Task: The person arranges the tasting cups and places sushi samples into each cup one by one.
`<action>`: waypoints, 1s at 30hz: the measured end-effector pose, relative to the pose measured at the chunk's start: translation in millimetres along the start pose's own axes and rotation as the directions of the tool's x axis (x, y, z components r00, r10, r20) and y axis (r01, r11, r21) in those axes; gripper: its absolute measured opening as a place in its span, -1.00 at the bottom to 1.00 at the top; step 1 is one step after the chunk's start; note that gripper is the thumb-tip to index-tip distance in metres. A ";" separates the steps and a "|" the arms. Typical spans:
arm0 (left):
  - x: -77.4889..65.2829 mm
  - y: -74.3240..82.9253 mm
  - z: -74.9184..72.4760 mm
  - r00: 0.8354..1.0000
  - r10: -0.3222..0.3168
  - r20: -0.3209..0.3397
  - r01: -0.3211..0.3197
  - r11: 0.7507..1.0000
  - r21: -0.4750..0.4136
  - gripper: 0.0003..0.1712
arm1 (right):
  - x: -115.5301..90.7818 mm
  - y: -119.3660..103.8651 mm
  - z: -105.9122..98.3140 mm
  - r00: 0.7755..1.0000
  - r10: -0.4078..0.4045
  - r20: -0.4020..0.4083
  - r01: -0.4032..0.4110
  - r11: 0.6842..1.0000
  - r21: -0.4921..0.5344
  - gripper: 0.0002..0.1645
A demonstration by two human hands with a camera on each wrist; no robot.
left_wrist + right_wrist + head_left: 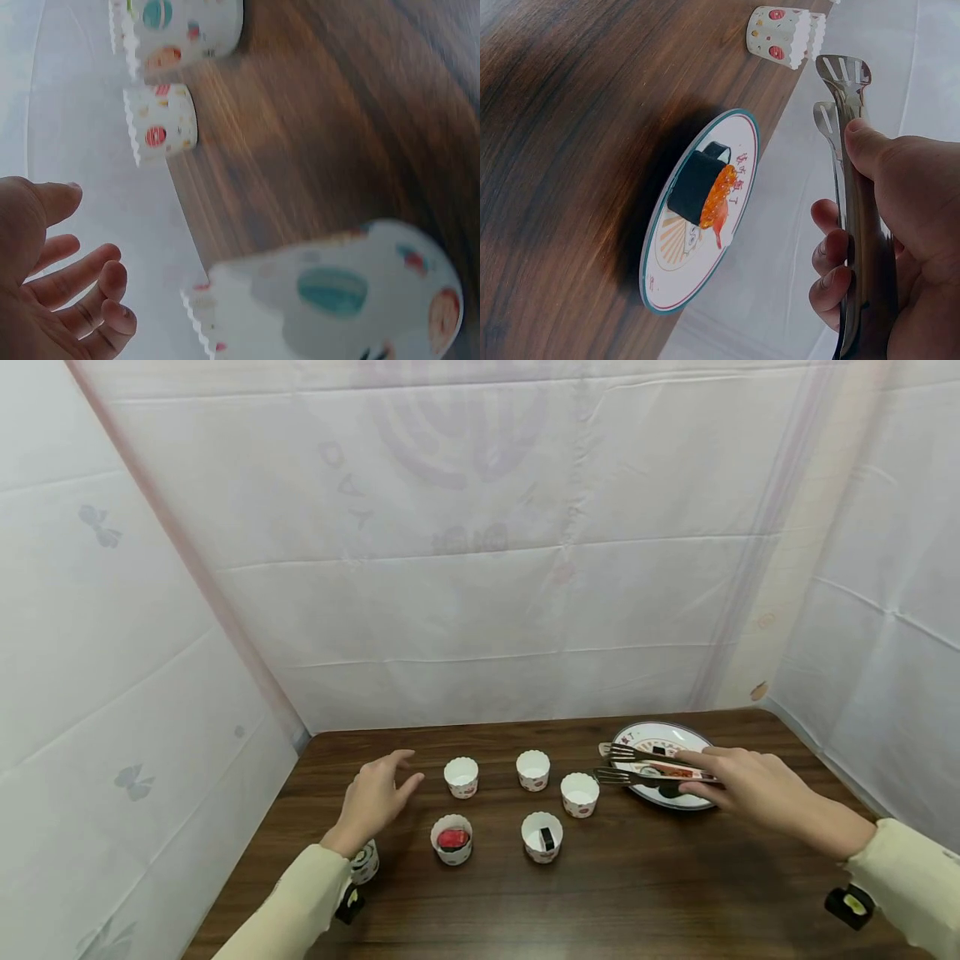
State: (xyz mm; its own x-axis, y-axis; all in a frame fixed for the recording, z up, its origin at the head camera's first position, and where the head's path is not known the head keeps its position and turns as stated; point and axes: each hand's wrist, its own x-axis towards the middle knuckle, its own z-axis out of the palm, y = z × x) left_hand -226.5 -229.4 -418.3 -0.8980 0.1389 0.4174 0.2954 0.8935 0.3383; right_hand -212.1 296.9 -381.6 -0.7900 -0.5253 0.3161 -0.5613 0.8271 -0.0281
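Note:
My right hand [757,787] grips metal tongs [866,262], their slotted tips apart with nothing between them. The tongs overlap a white plate [639,735] in the head view. On that plate, in the right wrist view, sit a seaweed-wrapped sushi piece with orange roe [718,196], a small black-and-white piece [718,151] and a shrimp-like piece [720,223]. My left hand [372,795] is held empty over the table's left side, fingers loosely bent. Below its wrist stands a patterned paper cup [366,870] with a roll in it.
Nearer me, one paper cup [452,858] contains a red-topped piece [453,838] and another [538,857] a black-and-white piece [547,838]. Behind them stand three cups with nothing inside: left [462,789], middle [533,782] and right [580,807]. White cloth [480,610] encloses the table.

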 end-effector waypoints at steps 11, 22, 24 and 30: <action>3.9 -27.5 -10.1 1.000 0.015 -0.025 -0.012 0.996 0.086 -0.40 | -3.8 6.7 1.6 1.000 0.030 0.008 -0.030 1.000 -0.001 -0.44; -3.0 -49.9 -19.3 0.996 -0.042 0.074 0.029 0.987 0.160 -0.24 | -7.8 16.4 5.2 0.996 0.079 0.036 -0.078 0.997 -0.013 -0.42; -3.3 -54.0 -18.7 0.993 -0.060 0.099 0.043 0.986 0.158 -0.23 | -8.9 17.8 5.2 0.995 0.090 0.043 -0.090 0.996 -0.016 -0.41; -4.6 -62.3 -17.7 0.980 -0.107 0.165 0.085 0.987 0.135 -0.22 | -11.7 21.3 5.6 0.993 0.107 0.052 -0.107 0.994 -0.001 -0.40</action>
State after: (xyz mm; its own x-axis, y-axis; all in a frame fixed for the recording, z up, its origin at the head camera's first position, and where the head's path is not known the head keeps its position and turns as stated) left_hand -235.1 -293.2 -426.4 -0.9659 0.1116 0.2338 0.1717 0.9514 0.2555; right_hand -216.2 319.5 -391.1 -0.8570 -0.4438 0.2618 -0.4735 0.8787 -0.0603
